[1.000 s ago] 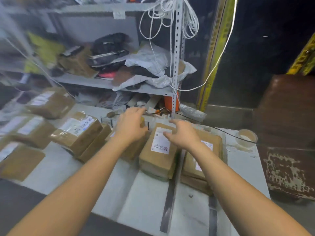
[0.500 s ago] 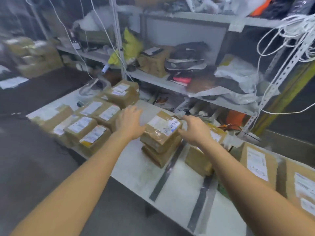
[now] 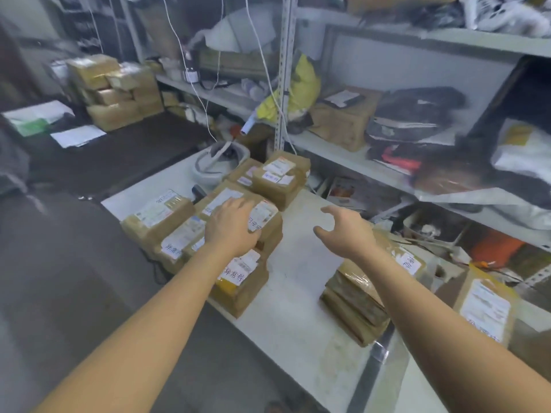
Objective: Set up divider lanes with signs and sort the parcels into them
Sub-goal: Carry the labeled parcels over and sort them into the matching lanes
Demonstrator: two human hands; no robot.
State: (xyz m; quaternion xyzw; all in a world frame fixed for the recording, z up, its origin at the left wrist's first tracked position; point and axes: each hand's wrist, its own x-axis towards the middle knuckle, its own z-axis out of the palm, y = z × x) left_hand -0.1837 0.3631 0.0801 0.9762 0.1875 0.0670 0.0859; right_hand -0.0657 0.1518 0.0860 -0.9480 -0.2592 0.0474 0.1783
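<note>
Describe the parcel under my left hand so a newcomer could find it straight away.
Start at the white table below the metal shelving and go to the cluster of brown parcels at its left end. The parcel lies in that cluster's middle; it alone has the left hand resting on top, with a handwritten white label showing beside it.

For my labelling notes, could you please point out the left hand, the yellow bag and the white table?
left hand (image 3: 231, 226): head view, back of the hand.
yellow bag (image 3: 307, 84): head view, middle of its bulging side.
white table (image 3: 298, 263): head view, bare stretch of its top.
</note>
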